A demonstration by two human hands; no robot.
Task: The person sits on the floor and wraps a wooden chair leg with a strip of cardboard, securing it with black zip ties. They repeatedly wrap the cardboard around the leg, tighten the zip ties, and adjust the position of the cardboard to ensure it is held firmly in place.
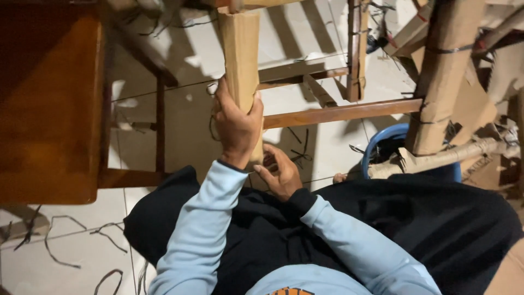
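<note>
Left hand (237, 124) is clamped round the cardboard-wrapped chair leg (240, 60), fingers closed over the sleeve just above its near end — a firm grasp, no doubt there. Right hand (279, 173) sits just below, at the sleeve's bottom edge, fingers curled in against the cardboard; whether it is pinching a flap or only steadying it, I cannot tell from here.

The leg stands up from the person's lap, in the middle of the scene, joined to a bare brown wooden rail (338, 113) running off to the right. That rail is unwrapped, and so is the dark wooden seat (49, 104) on the left. Further right, another wrapped leg (445, 76) is already sleeved and strapped with dark bands — my read is the wrapping is well along, with this sleeve's lower end still being dealt with. Cut black strap scraps (60, 240) litter the tiled floor (65, 262), and a blue bucket (382, 143) sits at the right.
</note>
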